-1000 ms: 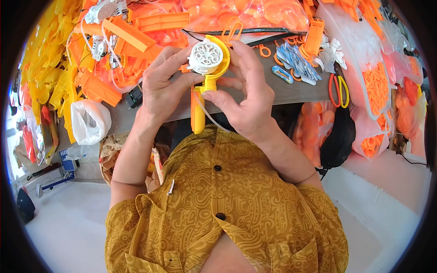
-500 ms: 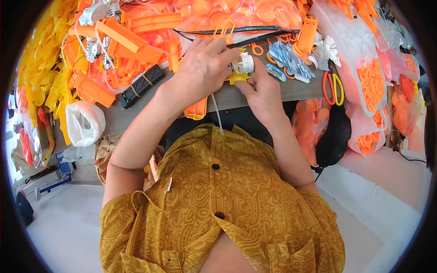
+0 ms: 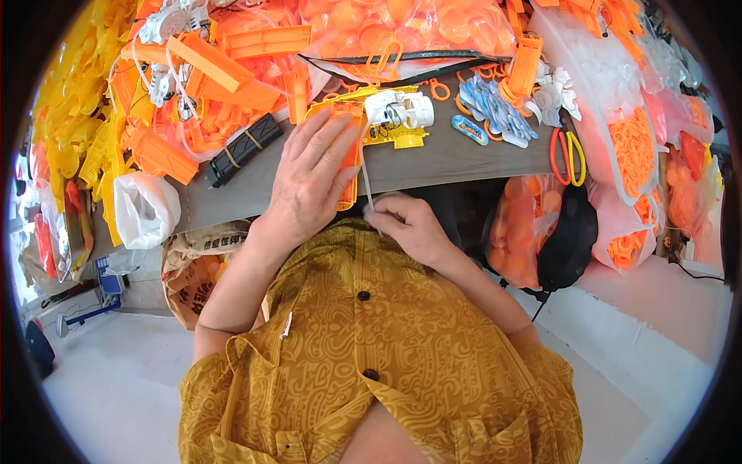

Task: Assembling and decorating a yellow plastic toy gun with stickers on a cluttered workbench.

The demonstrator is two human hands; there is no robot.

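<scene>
My left hand (image 3: 308, 172) lies with outstretched fingers over an orange plastic piece (image 3: 349, 147), pressing or steadying it at the table's edge. That piece sits across a yellow plastic toy shell (image 3: 406, 138), which holds a white mechanism (image 3: 390, 109) with dark wires and a white cylindrical end. A thin, pale flexible tube (image 3: 365, 172) runs down from the orange piece past the table edge. Below the edge, my right hand (image 3: 410, 224) pinches the tube's lower end between thumb and fingers; its fingertips are slightly blurred.
Orange parts (image 3: 232, 73) and white mechanisms crowd the left. A banded dark bundle (image 3: 243, 148) and white bag (image 3: 145, 210) lie nearer. Right of the shell are blue stickers (image 3: 495, 108) and scissors (image 3: 568, 155). Bags of orange pieces (image 3: 630, 147) hang at the right.
My right hand has left the white mechanism and moved down to the tube. My left hand has come down and left onto the orange piece, which now lies higher on the table.
</scene>
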